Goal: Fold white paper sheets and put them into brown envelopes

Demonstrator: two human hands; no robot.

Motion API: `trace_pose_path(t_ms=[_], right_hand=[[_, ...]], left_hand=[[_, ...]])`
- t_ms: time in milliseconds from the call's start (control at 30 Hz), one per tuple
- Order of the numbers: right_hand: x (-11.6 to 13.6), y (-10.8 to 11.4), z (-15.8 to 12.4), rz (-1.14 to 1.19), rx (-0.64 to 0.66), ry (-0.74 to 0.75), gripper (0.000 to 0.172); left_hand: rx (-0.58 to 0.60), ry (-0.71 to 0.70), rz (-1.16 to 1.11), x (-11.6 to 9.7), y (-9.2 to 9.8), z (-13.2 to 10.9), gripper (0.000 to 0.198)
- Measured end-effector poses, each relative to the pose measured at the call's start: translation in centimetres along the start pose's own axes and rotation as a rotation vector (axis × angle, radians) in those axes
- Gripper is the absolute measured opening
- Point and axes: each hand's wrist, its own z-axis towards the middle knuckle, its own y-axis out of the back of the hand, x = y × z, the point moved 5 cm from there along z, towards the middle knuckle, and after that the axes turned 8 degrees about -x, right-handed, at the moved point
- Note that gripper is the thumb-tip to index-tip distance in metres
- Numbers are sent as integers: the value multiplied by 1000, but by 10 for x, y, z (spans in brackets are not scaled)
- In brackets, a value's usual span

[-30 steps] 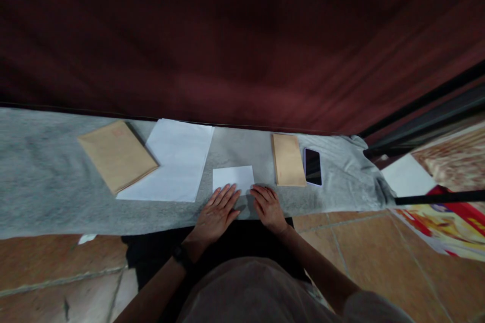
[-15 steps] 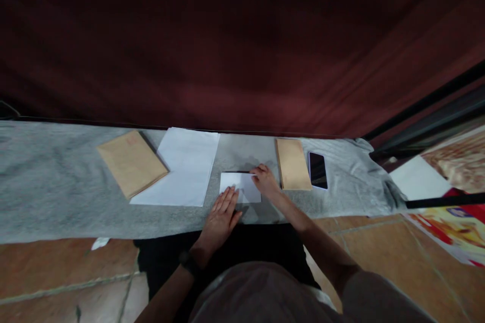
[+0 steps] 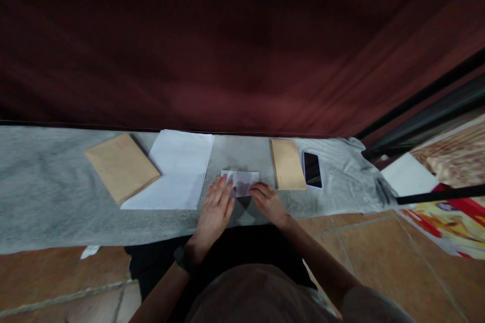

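1 head-worn view, forward and down, close above left hand (image 3: 214, 209) and right hand (image 3: 269, 204)

Grey cloth (image 3: 49, 197) (on tiles (image 3: 364, 242)): big envelope (image 3: 121, 166), white sheets (image 3: 178, 169), folded paper (image 3: 244, 180), slim envelope (image 3: 288, 164), phone (image 3: 312, 169).

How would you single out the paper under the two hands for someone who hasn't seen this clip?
Find the grey cloth spread below the dark red curtain. Near its middle, between the large white sheet and the narrow brown envelope, lies the small folded paper, touched by the left hand and right hand. It is the smallest white piece on the cloth, far smaller than the sheet.
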Motion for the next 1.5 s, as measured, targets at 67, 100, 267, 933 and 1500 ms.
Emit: trace_pose_path(t_ms=[67, 100, 267, 933, 1500], right_hand=[[1, -10, -19, 0, 52, 7, 33], [1, -12, -26, 9, 64, -3, 36], [-1, -12, -32, 69, 73, -69, 45], [-12, -29, -37, -178, 1, -307, 58], [17, -19, -20, 37, 1, -294, 74]], left_hand=[[128, -40, 45, -4, -18, -16, 49], [172, -48, 65, -6, -25, -22, 47], [249, -77, 73, -18, -43, -20, 49], [43, 333, 60, 35, -44, -4, 58], [-215, 899, -598, 27, -10, 21, 20]])
